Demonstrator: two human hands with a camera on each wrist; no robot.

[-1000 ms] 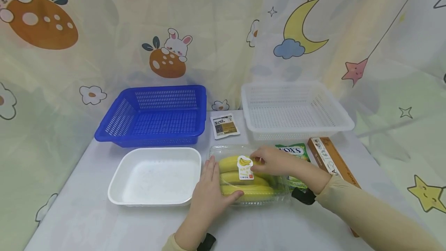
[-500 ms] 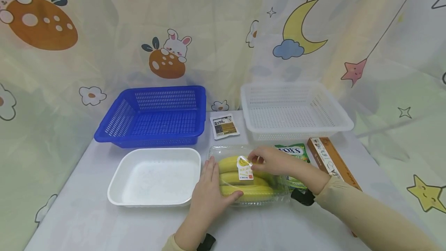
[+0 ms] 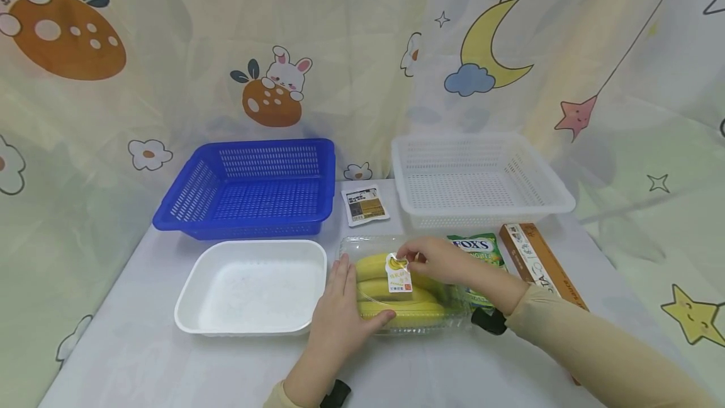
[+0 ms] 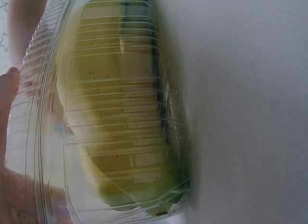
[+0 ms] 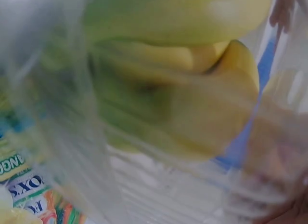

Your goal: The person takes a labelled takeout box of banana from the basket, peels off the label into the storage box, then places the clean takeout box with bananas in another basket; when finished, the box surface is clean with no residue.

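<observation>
A clear plastic clamshell box with yellow bananas lies on the table in front of me. My left hand rests flat against its left end, thumb on the front edge. My right hand reaches over the lid and pinches the top of the white banana sticker. The left wrist view shows the ribbed box and the bananas up close. In the right wrist view, bananas fill the blurred frame.
A white foam tray sits left of the box. Behind stand a blue basket and a white basket, with a small sachet between them. A green candy bag and a brown carton lie to the right.
My right hand has slid slightly left along the lid to the sticker's top, and the fingers now pinch it. The left hand has not moved.
</observation>
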